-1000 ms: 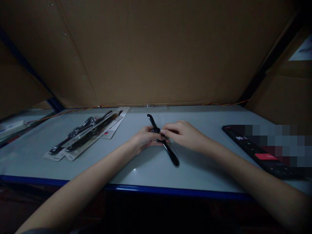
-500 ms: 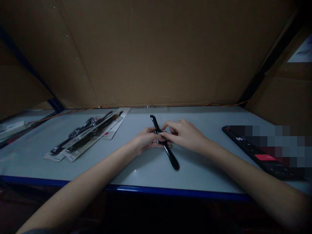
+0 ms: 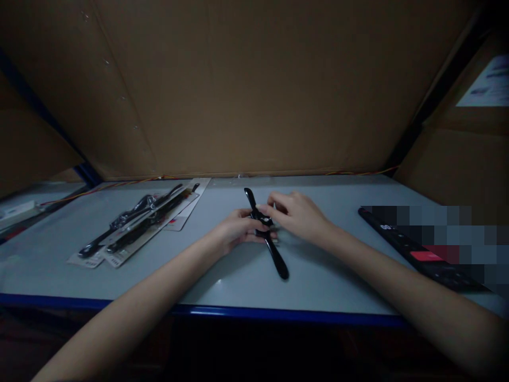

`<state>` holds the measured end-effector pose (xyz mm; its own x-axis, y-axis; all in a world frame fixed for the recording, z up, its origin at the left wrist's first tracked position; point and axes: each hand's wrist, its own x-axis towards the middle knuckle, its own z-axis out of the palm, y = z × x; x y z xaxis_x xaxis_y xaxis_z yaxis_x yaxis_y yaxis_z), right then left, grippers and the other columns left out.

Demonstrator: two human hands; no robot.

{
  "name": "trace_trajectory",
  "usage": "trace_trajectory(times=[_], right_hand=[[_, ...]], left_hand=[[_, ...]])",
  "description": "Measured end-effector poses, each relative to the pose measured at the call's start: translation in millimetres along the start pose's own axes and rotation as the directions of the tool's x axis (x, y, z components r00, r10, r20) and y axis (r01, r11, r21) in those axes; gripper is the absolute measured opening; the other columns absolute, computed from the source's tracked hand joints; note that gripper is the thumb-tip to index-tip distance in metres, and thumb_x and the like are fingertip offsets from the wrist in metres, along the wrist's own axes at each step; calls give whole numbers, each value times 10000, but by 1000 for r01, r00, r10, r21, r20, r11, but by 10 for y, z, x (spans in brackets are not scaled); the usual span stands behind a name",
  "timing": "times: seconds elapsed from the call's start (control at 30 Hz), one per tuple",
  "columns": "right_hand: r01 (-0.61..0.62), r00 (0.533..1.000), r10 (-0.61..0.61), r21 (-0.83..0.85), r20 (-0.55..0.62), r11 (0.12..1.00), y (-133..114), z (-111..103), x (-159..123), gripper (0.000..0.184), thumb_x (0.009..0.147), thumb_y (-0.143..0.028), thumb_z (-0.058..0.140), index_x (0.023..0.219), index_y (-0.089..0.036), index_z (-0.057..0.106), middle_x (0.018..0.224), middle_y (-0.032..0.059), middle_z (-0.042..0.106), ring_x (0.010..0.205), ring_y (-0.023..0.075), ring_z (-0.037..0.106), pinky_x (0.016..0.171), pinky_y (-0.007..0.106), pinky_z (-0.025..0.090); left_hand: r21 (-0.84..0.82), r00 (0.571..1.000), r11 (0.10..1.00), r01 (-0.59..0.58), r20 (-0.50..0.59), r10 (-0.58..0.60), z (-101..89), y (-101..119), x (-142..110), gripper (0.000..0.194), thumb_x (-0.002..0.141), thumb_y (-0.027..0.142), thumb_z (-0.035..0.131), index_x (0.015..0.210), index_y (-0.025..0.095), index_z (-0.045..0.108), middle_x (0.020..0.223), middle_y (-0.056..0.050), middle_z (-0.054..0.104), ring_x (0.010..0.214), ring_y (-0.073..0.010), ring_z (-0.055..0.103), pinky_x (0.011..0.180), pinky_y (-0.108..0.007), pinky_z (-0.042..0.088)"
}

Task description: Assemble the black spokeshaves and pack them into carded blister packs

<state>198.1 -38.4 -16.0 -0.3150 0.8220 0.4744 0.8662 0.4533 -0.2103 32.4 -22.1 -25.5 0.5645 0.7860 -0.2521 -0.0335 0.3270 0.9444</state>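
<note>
A black watch with a long strap (image 3: 274, 254) lies stretched out on the pale table (image 3: 318, 276), one strap end pointing away and the other toward me. My left hand (image 3: 235, 229) is closed round its middle from the left. My right hand (image 3: 296, 213) comes in from the right, its fingertips pinched on the watch's case where the two hands meet. The case itself is mostly hidden by my fingers.
At the left lie several packaged black watches on white cards (image 3: 135, 223). A long dark device with a red patch (image 3: 417, 249) lies at the right, partly blurred. Cardboard walls (image 3: 254, 85) close the back and sides. The table's blue front edge (image 3: 278, 314) runs below my arms.
My right hand's fingers have shifted on the watch's middle, lifting and re-pinching. The watch has turned slightly, its near end drifting left. My left hand keeps its hold.
</note>
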Motion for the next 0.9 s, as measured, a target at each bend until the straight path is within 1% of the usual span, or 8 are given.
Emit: trace_trajectory(times=[0.13, 0.23, 0.37, 0.43, 0.5, 0.63, 0.8, 0.9], right_hand=[[-63, 994, 66, 44, -84, 997, 273, 106, 403, 320, 886, -451, 415, 937, -194, 600, 779, 48, 648, 684, 160, 563, 617, 267, 333], [-66, 993, 60, -54, -105, 996, 505, 273, 772, 458, 837, -490, 478, 1152, -167, 555, 1131, 144, 597, 1045, 270, 518, 807, 361, 373], [-116, 988, 123, -83, 95, 990, 719, 555, 1142, 742, 799, -598, 461, 1404, -191, 323, 1430, 180, 342, 1269, 383, 316, 945, 526, 279], [-113, 984, 122, -76, 127, 991, 774, 695, 1261, 722, 799, -593, 468, 1398, -209, 342, 1431, 171, 349, 1274, 392, 317, 949, 557, 263], [-97, 984, 106, -73, 142, 993, 804, 816, 1340, 643, 804, -559, 492, 1352, -231, 421, 1362, 161, 453, 1237, 376, 385, 939, 560, 272], [-41, 991, 51, -80, 127, 996, 813, 947, 1376, 451, 830, -474, 515, 1222, -256, 561, 1151, 122, 630, 1082, 308, 547, 896, 491, 330], [69, 997, -66, -113, 35, 991, 755, 915, 1292, 359, 885, -393, 463, 1106, -153, 612, 1018, 150, 674, 1004, 263, 589, 895, 408, 335], [81, 994, -89, -126, -62, 989, 730, 811, 1264, 340, 926, -311, 376, 1088, -107, 595, 1019, 172, 668, 991, 259, 590, 890, 388, 340]], left_hand=[[-67, 996, 994, 91, -13, -92, -72, 59, 22, 143, 705, 36, 562, 848, 49, 565, 967, -184, 664, 700, -184, 682, 771, -352, 518], [-128, 985, 977, 170, 33, -168, -132, 102, 31, 162, 691, 68, 527, 842, 31, 573, 953, -194, 674, 721, -177, 679, 798, -312, 498], [-117, 976, 970, 214, 65, -207, -200, 146, 34, 257, 679, 138, 508, 898, 29, 587, 940, -179, 685, 675, -155, 668, 720, -261, 495], [-89, 974, 971, 221, 62, -216, -234, 160, 40, 319, 695, 193, 506, 969, 46, 578, 932, -160, 690, 635, -154, 661, 668, -260, 492], [-68, 972, 971, 231, 61, -227, -267, 170, 48, 344, 714, 251, 504, 998, 66, 565, 917, -149, 692, 603, -158, 653, 627, -266, 485], [-56, 970, 970, 237, 63, -233, -307, 182, 59, 331, 726, 299, 501, 974, 88, 562, 863, -134, 693, 574, -160, 635, 563, -264, 465], [-32, 976, 976, 216, 47, -214, -298, 178, 63, 320, 748, 310, 489, 976, 96, 557, 862, -132, 691, 591, -167, 642, 580, -267, 463], [-29, 977, 977, 211, 39, -210, -297, 180, 68, 313, 764, 332, 479, 961, 100, 551, 857, -129, 690, 585, -164, 645, 602, -258, 465]])
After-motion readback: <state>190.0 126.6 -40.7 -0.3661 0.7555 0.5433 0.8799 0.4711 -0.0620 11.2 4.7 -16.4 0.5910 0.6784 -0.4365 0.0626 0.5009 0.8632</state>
